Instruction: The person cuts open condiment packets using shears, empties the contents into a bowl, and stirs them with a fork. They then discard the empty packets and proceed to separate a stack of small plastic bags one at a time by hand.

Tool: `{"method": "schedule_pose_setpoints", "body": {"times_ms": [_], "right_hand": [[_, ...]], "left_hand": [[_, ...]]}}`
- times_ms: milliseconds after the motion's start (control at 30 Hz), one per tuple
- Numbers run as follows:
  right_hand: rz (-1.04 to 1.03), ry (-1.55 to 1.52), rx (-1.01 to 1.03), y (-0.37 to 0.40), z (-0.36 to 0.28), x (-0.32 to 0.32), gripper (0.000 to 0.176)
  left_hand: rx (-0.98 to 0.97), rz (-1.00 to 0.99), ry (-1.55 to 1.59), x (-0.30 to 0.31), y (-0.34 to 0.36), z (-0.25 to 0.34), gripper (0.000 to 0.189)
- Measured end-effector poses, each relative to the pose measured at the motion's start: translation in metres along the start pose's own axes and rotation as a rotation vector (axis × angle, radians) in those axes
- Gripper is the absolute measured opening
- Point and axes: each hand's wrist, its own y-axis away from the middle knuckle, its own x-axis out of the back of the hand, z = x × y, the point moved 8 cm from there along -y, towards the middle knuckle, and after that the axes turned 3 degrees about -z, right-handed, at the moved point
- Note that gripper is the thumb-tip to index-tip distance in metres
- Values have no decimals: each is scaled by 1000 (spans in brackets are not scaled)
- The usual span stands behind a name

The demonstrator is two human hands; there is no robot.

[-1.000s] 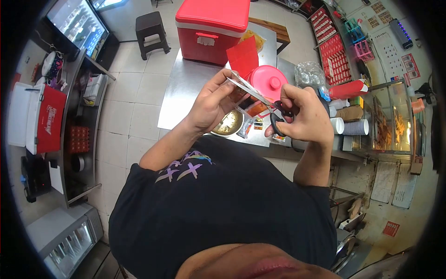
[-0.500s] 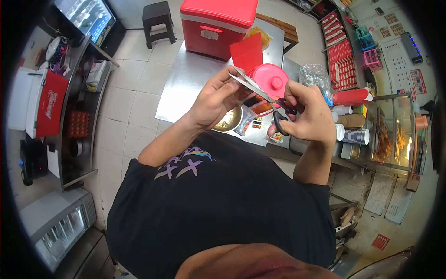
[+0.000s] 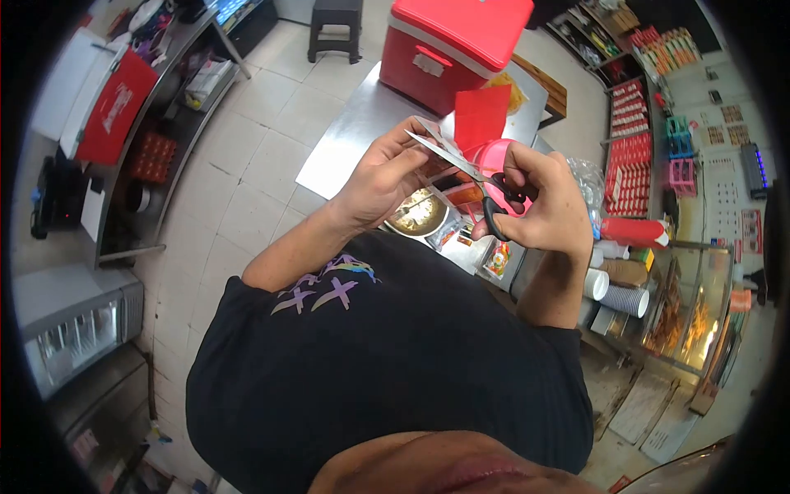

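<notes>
My right hand [image 3: 550, 202] grips black-handled scissors [image 3: 451, 156], with thumb and fingers in the handle loops. Their silver blades stand apart, pointing up and left toward my left hand [image 3: 385, 177]. That hand is closed in a pinch right by the blade tips; what it holds, if anything, is mostly hidden behind the fingers and blades. Below the hands on the metal table sits a bowl [image 3: 415, 218] with a yellowish mixture and a utensil in it. Beside the bowl lie a clear packet [image 3: 448, 235] and a small colourful packet [image 3: 497, 258].
A red cooler box [image 3: 453, 49] stands at the back of the metal table [image 3: 341, 144]. Near it are a red sheet-like item [image 3: 481, 115] and a pink lid [image 3: 496, 155], partly behind my right hand. Stacked cups [image 3: 623, 300] and a glass food case [image 3: 687, 309] stand at right.
The view has shifted, so the table, cooler and bowl appear farther right and the bowl shows more. Both hands and the scissors keep nearly the same pose.
</notes>
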Motion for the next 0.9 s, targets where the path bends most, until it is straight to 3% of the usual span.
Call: {"method": "schedule_pose_setpoints", "body": {"times_ms": [133, 267, 333, 567, 733, 833, 900], "right_hand": [[-72, -37, -34, -20, -7, -18, 60], [-141, -66, 60, -48, -28, -41, 60], [-125, 67, 163, -62, -44, -49, 55], [-295, -42, 222, -100, -73, -94, 60], [-375, -57, 253, -120, -102, -118, 55], [-401, -37, 270, -129, -109, -133, 56], [-380, 7, 303, -136, -110, -140, 69]], "left_hand": [[-84, 42, -61, 2, 18, 27, 27], [-161, 130, -121, 20, 42, 45, 22], [-180, 159, -144, 24, 55, 57, 18], [-318, 348, -208, 40, 103, 95, 13], [-366, 332, -188, 50, 125, 108, 16], [-403, 374, -165, 57, 135, 113, 15], [-427, 380, -154, 64, 140, 116, 16]]}}
